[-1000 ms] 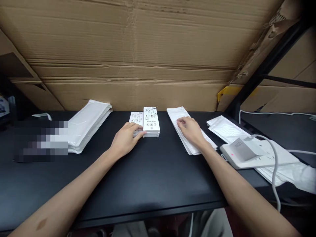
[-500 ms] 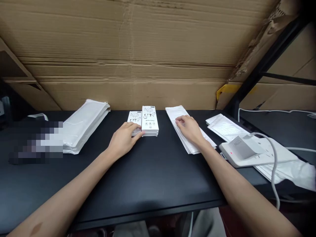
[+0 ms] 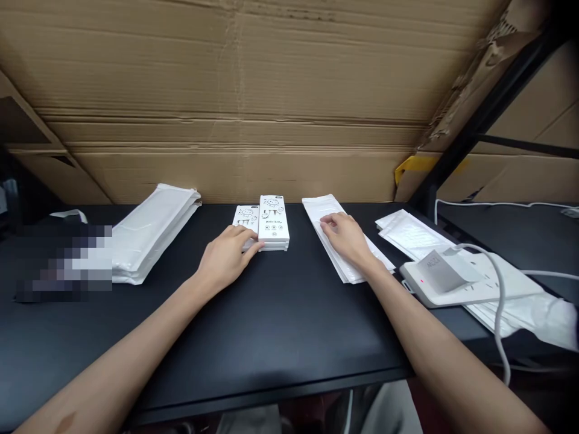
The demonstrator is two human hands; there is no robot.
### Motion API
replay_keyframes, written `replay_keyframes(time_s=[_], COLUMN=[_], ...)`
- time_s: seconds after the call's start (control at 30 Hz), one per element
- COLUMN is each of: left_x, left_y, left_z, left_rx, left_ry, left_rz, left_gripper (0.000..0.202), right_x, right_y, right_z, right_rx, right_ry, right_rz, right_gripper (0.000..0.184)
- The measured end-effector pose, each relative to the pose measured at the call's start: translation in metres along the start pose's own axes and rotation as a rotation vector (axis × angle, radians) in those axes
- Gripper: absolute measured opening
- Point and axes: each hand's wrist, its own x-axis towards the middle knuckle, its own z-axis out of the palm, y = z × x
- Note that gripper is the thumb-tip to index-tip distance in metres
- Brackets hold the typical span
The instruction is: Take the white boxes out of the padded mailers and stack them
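Two short stacks of white printed boxes stand side by side on the black table. My left hand (image 3: 225,256) is closed around the near end of the lower, left box (image 3: 246,216), its fingers over the top and its thumb by the front edge. The taller right stack (image 3: 273,220) touches that box and shows a cartoon cat drawing and "Hello Kitty" lettering. My right hand (image 3: 346,238) lies on a flat pile of white padded mailers (image 3: 319,208). Its fingers are loosely bent, with a gap between thumb and fingertips, and nothing is gripped there.
A thicker pile of white mailers (image 3: 156,220) lies at the left, beside a pixelated patch. At the right, a white power strip (image 3: 491,271) with a plugged-in adapter (image 3: 446,269) and cable rests over more mailers (image 3: 407,232). A cardboard wall (image 3: 253,172) stands behind the table.
The view has shifted very slightly. Both hands, the boxes and the mailers keep the same places relative to each other.
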Motion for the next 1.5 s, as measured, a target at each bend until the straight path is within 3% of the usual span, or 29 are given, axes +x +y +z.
replay_keyframes(time_s=[0.87, 1.5], left_x=[-0.0004, -0.0009], left_y=[0.0053, -0.0015], left_z=[-0.0004, 0.0004], left_rx=[0.147, 0.066], left_ry=[-0.017, -0.038], left_rz=[0.022, 0.018], left_gripper=[0.034, 0.026], right_x=[-0.0007, 0.0008], right_y=[-0.0013, -0.0005], right_z=[-0.0012, 0.0001], right_rx=[0.006, -0.006], right_ry=[-0.007, -0.014], right_rz=[-0.001, 0.015], right_gripper=[0.025, 0.025])
